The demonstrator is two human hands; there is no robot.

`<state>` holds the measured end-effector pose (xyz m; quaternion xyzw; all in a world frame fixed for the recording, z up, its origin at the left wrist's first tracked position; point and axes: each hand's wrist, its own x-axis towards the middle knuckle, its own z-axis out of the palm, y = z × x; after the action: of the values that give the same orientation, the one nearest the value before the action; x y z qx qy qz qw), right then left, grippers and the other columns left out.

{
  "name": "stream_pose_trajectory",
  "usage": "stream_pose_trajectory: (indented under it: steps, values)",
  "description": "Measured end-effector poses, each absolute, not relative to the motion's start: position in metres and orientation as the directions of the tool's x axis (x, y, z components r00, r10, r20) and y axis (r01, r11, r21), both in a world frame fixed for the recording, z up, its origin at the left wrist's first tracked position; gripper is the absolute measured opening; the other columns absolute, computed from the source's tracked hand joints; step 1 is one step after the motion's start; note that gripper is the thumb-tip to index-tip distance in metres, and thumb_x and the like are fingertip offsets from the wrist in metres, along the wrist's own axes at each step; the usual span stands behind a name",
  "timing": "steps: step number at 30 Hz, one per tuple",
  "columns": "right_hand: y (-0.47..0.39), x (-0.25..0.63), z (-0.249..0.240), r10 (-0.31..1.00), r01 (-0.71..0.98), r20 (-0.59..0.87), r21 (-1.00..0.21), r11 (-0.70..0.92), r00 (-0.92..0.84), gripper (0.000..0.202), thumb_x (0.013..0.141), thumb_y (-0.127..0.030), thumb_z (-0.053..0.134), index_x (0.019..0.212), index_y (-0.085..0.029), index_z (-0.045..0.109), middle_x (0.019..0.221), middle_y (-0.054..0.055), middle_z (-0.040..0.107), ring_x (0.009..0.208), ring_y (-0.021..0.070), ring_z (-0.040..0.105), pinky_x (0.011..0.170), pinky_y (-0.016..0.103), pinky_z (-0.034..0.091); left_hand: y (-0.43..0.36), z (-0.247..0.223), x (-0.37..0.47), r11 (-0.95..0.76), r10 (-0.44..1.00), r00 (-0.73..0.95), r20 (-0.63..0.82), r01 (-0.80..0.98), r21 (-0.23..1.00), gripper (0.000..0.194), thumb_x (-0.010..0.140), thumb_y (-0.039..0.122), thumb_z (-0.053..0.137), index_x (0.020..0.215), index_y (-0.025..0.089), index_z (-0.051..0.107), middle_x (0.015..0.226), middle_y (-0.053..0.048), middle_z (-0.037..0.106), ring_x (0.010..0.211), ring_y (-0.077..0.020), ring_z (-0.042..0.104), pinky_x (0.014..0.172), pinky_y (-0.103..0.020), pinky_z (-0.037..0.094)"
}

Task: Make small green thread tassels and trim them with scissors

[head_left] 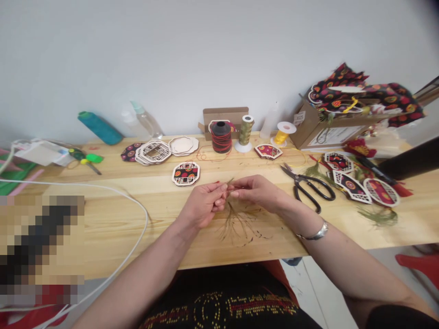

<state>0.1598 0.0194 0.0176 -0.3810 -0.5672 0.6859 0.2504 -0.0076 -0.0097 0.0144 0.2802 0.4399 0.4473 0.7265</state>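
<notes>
A spray of thin greenish threads fans out below the hands over the counter; the fingers of the left hand and right hand meet, pinching its gathered top; black-handled scissors lie near the right wrist; a patterned plaque lies beyond the left hand.

Near the front edge of the tabletop, the left hand's grip and the right hand's grip meet, pinching olive threads whose loose ends fan out below. Black-handled scissors lie just beyond the right forearm. Along the back edge stand a spool of red cord, a spool of green thread and a spool of yellow thread. Lattice frames lie stacked left of these, behind a fabric-backed ornament. Toward the right edge, oval and fan-shaped pendants cluster before a cardboard box piled with patterned fabric.
</notes>
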Motion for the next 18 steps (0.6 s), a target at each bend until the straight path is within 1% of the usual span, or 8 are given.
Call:
stream_pose_trajectory:
  steps: [2, 3, 6, 9, 12, 15, 16, 18]
  values:
    - [0.018, 0.158, 0.014, 0.732, 0.041, -0.269, -0.949, -0.313, -0.625, 0.030, 0.070, -0.030, 0.070, 0.095, -0.013, 0.068, 0.074, -0.001, 0.064, 0.053, 0.0036, 0.043, 0.048, 0.018, 0.031, -0.010, 0.014, -0.007, 0.456, 0.889, 0.229, -0.396, -0.394, 0.798, 0.023, 0.059, 0.023, 0.079, 0.060, 0.007, 0.062, 0.053, 0.002, 0.048, 0.041, 0.0009, 0.033, 0.038, -0.013, 0.020]
    - [0.018, 0.157, 0.011, 0.722, 0.010, -0.273, -0.938, -0.347, -0.636, 0.032, 0.069, -0.029, 0.071, 0.097, -0.013, 0.068, 0.073, -0.002, 0.063, 0.052, 0.0030, 0.041, 0.047, 0.018, 0.029, -0.011, 0.014, -0.007, 0.463, 0.886, 0.235, -0.400, -0.386, 0.798, 0.024, 0.059, 0.023, 0.079, 0.059, 0.007, 0.061, 0.053, 0.002, 0.048, 0.041, 0.0007, 0.033, 0.038, -0.013, 0.020]
    - [0.019, 0.156, 0.003, 0.724, -0.081, -0.269, -0.909, -0.409, -0.635, 0.040, 0.064, -0.028, 0.075, 0.100, -0.013, 0.067, 0.075, 0.000, 0.064, 0.055, 0.0041, 0.046, 0.048, 0.018, 0.033, -0.012, 0.015, -0.006, 0.477, 0.878, 0.243, -0.413, -0.360, 0.802, 0.025, 0.059, 0.024, 0.078, 0.057, 0.008, 0.059, 0.053, 0.002, 0.049, 0.041, 0.0002, 0.034, 0.038, -0.014, 0.019]
    - [0.020, 0.155, -0.002, 0.731, -0.111, -0.289, -0.888, -0.445, -0.618, 0.044, 0.062, -0.029, 0.077, 0.102, -0.013, 0.067, 0.074, 0.001, 0.066, 0.057, 0.0061, 0.051, 0.050, 0.019, 0.038, -0.012, 0.014, -0.006, 0.488, 0.871, 0.252, -0.422, -0.341, 0.804, 0.024, 0.060, 0.024, 0.077, 0.059, 0.008, 0.060, 0.053, 0.002, 0.049, 0.040, 0.0001, 0.034, 0.037, -0.014, 0.018]
    - [0.020, 0.155, -0.002, 0.743, -0.150, -0.294, -0.872, -0.467, -0.602, 0.047, 0.060, -0.027, 0.079, 0.103, -0.014, 0.067, 0.078, 0.003, 0.069, 0.063, 0.0081, 0.056, 0.055, 0.021, 0.042, -0.012, 0.014, -0.007, 0.500, 0.863, 0.266, -0.429, -0.338, 0.797, 0.023, 0.062, 0.024, 0.077, 0.060, 0.008, 0.060, 0.053, 0.002, 0.049, 0.041, 0.0003, 0.033, 0.038, -0.014, 0.019]
    - [0.020, 0.154, -0.001, 0.761, -0.188, -0.289, -0.862, -0.471, -0.581, 0.041, 0.058, -0.025, 0.080, 0.096, -0.015, 0.069, 0.079, 0.003, 0.070, 0.067, 0.0093, 0.059, 0.060, 0.022, 0.044, -0.011, 0.014, -0.008, 0.516, 0.854, 0.280, -0.438, -0.354, 0.780, 0.021, 0.063, 0.022, 0.076, 0.064, 0.007, 0.062, 0.054, 0.002, 0.049, 0.041, 0.0009, 0.032, 0.038, -0.013, 0.019]
    - [0.020, 0.154, -0.002, 0.770, -0.196, -0.286, -0.863, -0.466, -0.570, 0.037, 0.058, -0.024, 0.079, 0.093, -0.015, 0.070, 0.078, 0.002, 0.070, 0.067, 0.0088, 0.059, 0.059, 0.021, 0.044, -0.011, 0.014, -0.008, 0.522, 0.851, 0.287, -0.440, -0.361, 0.773, 0.019, 0.063, 0.021, 0.076, 0.067, 0.007, 0.063, 0.054, 0.002, 0.049, 0.041, 0.0011, 0.032, 0.038, -0.013, 0.018]
    - [0.021, 0.154, -0.003, 0.790, -0.194, -0.282, -0.874, -0.445, -0.544, 0.029, 0.059, -0.024, 0.078, 0.086, -0.015, 0.071, 0.073, 0.001, 0.069, 0.059, 0.0058, 0.055, 0.053, 0.018, 0.039, -0.011, 0.014, -0.009, 0.534, 0.843, 0.307, -0.442, -0.371, 0.760, 0.018, 0.064, 0.019, 0.075, 0.071, 0.007, 0.065, 0.055, 0.002, 0.048, 0.041, 0.0012, 0.031, 0.038, -0.013, 0.017]
